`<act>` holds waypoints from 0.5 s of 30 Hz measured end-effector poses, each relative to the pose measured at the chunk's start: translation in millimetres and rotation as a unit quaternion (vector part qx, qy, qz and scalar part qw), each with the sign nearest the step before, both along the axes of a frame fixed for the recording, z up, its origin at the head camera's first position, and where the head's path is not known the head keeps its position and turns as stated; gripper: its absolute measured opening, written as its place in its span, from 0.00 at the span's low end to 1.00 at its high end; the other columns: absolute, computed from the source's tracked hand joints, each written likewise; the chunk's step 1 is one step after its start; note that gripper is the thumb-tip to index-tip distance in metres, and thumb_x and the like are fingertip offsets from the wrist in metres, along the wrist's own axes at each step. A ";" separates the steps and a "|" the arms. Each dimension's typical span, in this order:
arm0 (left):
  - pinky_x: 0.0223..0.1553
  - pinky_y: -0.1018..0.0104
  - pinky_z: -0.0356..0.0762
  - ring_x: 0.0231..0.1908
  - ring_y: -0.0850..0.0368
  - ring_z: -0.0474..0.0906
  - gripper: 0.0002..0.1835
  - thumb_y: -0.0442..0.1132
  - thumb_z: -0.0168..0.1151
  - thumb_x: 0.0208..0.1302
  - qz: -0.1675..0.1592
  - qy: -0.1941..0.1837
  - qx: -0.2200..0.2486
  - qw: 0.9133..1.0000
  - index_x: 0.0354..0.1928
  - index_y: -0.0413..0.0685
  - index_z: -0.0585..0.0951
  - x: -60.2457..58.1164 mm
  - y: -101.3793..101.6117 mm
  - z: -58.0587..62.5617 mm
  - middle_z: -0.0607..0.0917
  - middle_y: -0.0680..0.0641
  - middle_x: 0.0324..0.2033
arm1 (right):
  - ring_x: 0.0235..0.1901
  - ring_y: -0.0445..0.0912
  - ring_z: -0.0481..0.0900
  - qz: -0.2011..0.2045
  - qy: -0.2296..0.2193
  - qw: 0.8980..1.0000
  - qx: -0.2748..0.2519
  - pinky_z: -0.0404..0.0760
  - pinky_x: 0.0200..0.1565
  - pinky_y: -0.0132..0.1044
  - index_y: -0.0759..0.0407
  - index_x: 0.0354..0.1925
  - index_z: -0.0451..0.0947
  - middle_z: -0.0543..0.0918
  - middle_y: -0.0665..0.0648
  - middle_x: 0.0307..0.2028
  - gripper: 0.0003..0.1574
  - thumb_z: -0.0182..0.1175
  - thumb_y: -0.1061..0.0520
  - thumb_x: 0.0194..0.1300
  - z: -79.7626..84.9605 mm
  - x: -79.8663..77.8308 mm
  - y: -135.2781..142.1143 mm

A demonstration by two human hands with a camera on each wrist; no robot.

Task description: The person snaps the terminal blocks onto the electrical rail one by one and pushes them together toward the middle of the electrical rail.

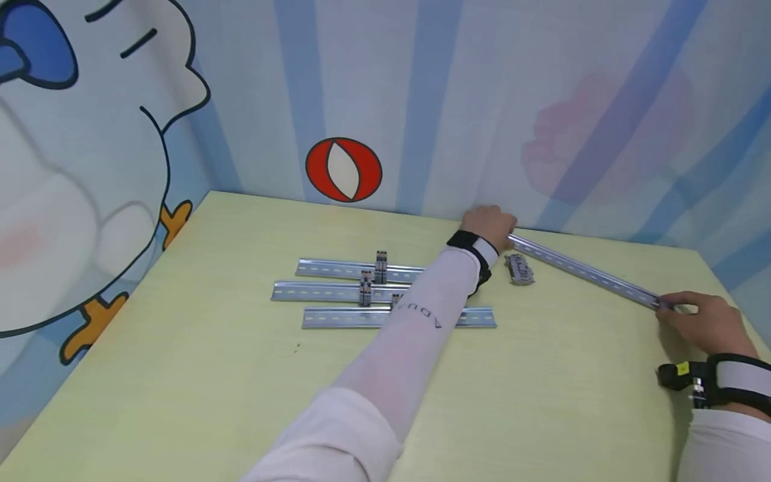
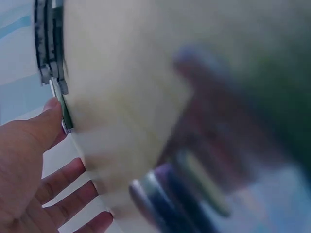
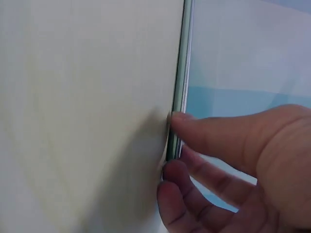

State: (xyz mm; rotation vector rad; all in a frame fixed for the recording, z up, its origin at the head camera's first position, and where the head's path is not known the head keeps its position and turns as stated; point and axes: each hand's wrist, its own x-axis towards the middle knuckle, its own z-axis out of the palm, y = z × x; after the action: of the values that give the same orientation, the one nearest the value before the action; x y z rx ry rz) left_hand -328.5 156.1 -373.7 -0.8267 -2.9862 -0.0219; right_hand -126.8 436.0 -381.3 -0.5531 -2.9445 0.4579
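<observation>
A slotted metal DIN rail (image 1: pixel 584 271) lies slantwise near the table's back right. My left hand (image 1: pixel 489 226) pinches its far left end, thumb on the metal in the left wrist view. At the near right end, my right hand (image 1: pixel 707 321) holds the rail between thumb and fingers; the right wrist view shows the rail (image 3: pixel 182 63) edge-on. Just in front of the left hand sits a loose grey cluster of terminal blocks (image 1: pixel 519 269). Left of it, partly hidden by my left forearm, lie a back rail (image 1: pixel 331 268), a middle rail (image 1: pixel 316 292) and a front rail (image 1: pixel 343 318).
Small grey terminal blocks (image 1: pixel 381 266) stand on the back rail, and similar blocks (image 1: pixel 365 289) on the middle one. A pale yellow table (image 1: pixel 181 388) meets a patterned wall (image 1: pixel 373 87) behind. Much of the left wrist view is blurred.
</observation>
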 end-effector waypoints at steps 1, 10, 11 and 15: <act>0.42 0.64 0.81 0.44 0.61 0.81 0.15 0.63 0.61 0.62 -0.007 0.006 0.000 1.000 0.46 0.70 0.82 -0.9 -1.3 -0.1 0.86 0.61 0.44 | 0.33 0.65 0.71 -0.006 0.003 1.000 -0.007 0.61 0.25 0.38 0.78 0.55 0.72 0.74 0.83 0.46 0.26 0.57 0.58 0.68 -0.1 -0.3 0.0; 0.43 0.60 0.81 0.47 0.57 0.80 0.21 0.62 0.65 0.59 -0.021 0.016 0.036 0.999 0.51 0.65 0.75 -3.5 -12.6 -1.5 0.83 0.57 0.48 | 0.38 0.67 0.77 -0.067 0.005 0.993 -0.092 0.74 0.24 0.38 0.80 0.61 0.65 0.71 0.85 0.54 0.33 0.56 0.54 0.70 1.0 -4.1 0.3; 0.43 0.60 0.81 0.47 0.57 0.80 0.21 0.61 0.65 0.59 -0.022 0.017 0.042 0.999 0.50 0.65 0.75 -3.9 -13.3 -2.7 0.83 0.57 0.48 | 0.35 0.62 0.78 -0.068 0.006 0.993 -0.097 0.74 0.23 0.37 0.80 0.61 0.67 0.72 0.84 0.54 0.32 0.54 0.53 0.72 0.5 -3.6 0.8; 0.42 0.60 0.80 0.45 0.59 0.79 0.18 0.59 0.66 0.60 -0.028 0.012 0.057 0.998 0.48 0.65 0.76 -5.2 -15.4 -3.5 0.83 0.58 0.45 | 0.24 0.40 0.76 -0.061 0.013 0.991 -0.115 0.75 0.19 0.31 0.78 0.57 0.72 0.82 0.77 0.41 0.30 0.51 0.51 0.73 -0.2 0.0 4.1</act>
State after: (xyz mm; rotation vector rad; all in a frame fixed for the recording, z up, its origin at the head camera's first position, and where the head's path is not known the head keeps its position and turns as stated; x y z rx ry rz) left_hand -333.7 140.7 -377.2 -0.8904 -2.9076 -0.1815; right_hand -126.9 440.0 -381.5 -0.7422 -2.8294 0.7896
